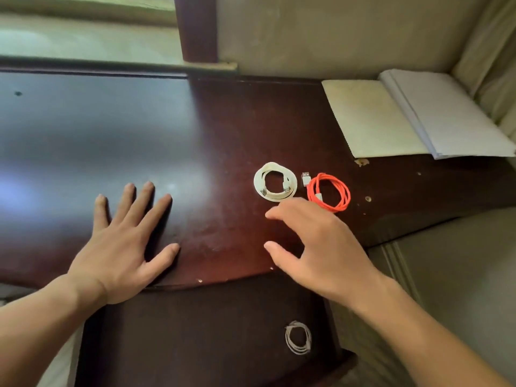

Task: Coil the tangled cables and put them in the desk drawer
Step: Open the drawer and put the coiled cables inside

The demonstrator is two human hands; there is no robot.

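On dark wooden desk (139, 129), two coiled cables (275, 182), open notebook (418, 115) by wall.

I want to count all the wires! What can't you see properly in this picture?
Head view:
- Red cable: near edge hidden behind the right hand.
- White cable: plug types too small to tell.
- Thin coil in the open drawer: dim and blurry.
- Drawer's front part: cut off by the bottom edge.
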